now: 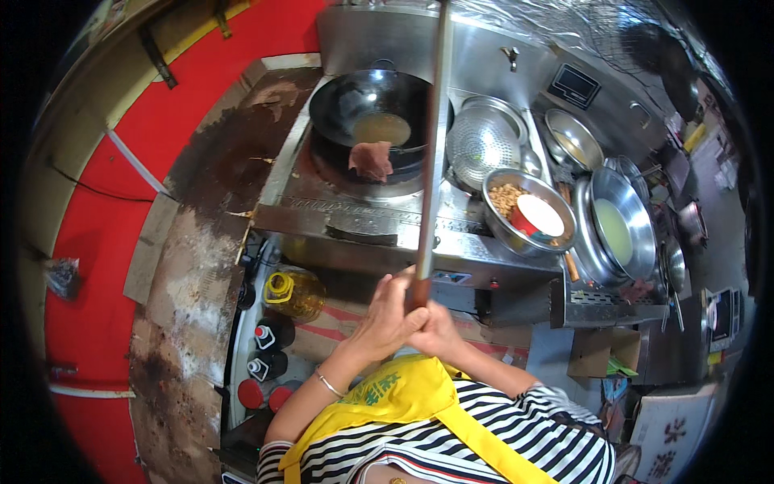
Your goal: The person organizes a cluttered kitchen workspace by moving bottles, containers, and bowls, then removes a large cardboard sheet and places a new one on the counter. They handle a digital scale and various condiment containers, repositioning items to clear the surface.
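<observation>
Both my left hand (pixel 384 323) and my right hand (pixel 439 334) are clasped around the wooden grip of a long-handled metal utensil (pixel 428 206). It stands nearly upright in front of me, and its upper end runs out of the top of the view, so its head is hidden. Beyond it, a black wok (pixel 338 112) with some brownish liquid at its bottom rests on the stove (pixel 363 212). A reddish folded cloth (pixel 370 160) hangs over the wok's near rim.
A perforated strainer (pixel 484 145) lies right of the wok. Beside it, a metal bowl (pixel 526 245) holds brown bits and a red cup (pixel 523 224). Further right is a basin (pixel 638 224) of pale yellow liquid. An oil jug (pixel 302 296) and capped bottles stand below left.
</observation>
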Demonstrator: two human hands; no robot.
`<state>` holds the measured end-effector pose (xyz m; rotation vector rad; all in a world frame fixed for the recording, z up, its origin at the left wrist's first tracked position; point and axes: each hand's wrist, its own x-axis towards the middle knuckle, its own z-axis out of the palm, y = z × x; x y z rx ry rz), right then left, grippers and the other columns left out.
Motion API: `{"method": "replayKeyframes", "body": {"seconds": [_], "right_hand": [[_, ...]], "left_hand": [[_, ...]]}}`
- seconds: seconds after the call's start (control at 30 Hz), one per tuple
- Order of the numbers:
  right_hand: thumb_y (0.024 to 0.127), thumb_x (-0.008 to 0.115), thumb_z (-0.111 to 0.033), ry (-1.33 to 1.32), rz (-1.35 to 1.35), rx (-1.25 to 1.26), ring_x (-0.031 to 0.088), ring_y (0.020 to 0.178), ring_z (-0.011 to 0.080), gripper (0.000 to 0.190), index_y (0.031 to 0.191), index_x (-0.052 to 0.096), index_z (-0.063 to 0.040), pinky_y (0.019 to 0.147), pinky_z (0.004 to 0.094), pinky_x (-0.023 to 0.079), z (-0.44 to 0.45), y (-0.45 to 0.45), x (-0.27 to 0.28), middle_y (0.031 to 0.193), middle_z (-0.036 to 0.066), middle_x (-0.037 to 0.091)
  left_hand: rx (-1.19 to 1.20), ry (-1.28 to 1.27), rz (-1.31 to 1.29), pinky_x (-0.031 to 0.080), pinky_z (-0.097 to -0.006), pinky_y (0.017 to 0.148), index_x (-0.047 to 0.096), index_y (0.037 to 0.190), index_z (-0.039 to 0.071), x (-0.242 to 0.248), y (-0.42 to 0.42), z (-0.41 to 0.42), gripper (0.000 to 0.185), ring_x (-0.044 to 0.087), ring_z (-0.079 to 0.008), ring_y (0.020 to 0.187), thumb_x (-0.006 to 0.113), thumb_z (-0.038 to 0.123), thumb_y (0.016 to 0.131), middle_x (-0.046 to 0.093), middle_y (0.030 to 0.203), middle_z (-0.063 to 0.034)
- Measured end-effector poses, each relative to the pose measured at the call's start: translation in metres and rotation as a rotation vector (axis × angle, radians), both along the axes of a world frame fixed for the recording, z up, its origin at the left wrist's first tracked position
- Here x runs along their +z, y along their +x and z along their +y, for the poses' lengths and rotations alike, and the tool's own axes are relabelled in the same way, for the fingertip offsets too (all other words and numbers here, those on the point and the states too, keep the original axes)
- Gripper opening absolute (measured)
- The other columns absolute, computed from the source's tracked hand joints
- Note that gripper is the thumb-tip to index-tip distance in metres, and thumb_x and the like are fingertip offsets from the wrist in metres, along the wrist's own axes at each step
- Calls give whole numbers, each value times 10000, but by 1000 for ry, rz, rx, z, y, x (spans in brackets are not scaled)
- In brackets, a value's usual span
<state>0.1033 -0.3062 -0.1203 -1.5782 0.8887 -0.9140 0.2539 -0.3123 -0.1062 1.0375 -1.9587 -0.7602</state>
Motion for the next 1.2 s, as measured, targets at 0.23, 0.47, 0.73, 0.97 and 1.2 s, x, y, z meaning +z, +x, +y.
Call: {"method": "replayKeyframes", "body": {"seconds": [0.23,0.47,0.73,0.97,1.2], "right_hand": [[667,623,-179,248,33,-513,499,595,121,227,787,537,-7,559,295,422,-40,-65,-5,624,31,512],[702,603,-163,202,117,-627,501,388,161,181,746,506,-17,338,293,397,-166,-78,-26,532,51,503],[718,647,-276,224,205,-609,386,379,151,267,585,494,-102,346,334,341,-347,-122,21,494,5,386],[739,644,-363,190,229,-705,495,428,198,300,735,578,-70,395,339,421,-398,-154,34,553,69,492],[796,660,-353,132,85,-740,584,563,215,365,1024,498,-118,497,393,471,-407,-179,-1,765,45,543]], "left_hand": [[-31,345,141,399,-402,970,218,1402,34,-24,-4,34,660,509,-286,1146,582,197,876,367,1380,-204],[442,512,450,465,-344,854,230,1406,54,-73,61,106,647,577,-219,998,578,127,865,457,1276,-213],[975,531,723,472,-285,767,259,1382,54,-137,86,223,560,595,-169,826,535,61,894,553,1062,-149],[1106,480,836,497,-309,763,268,1375,36,-149,55,257,539,634,-205,820,535,124,916,576,1030,-167],[1101,509,890,490,-300,758,316,1348,42,-145,47,256,503,631,-181,829,554,164,922,590,1028,-145]]}}
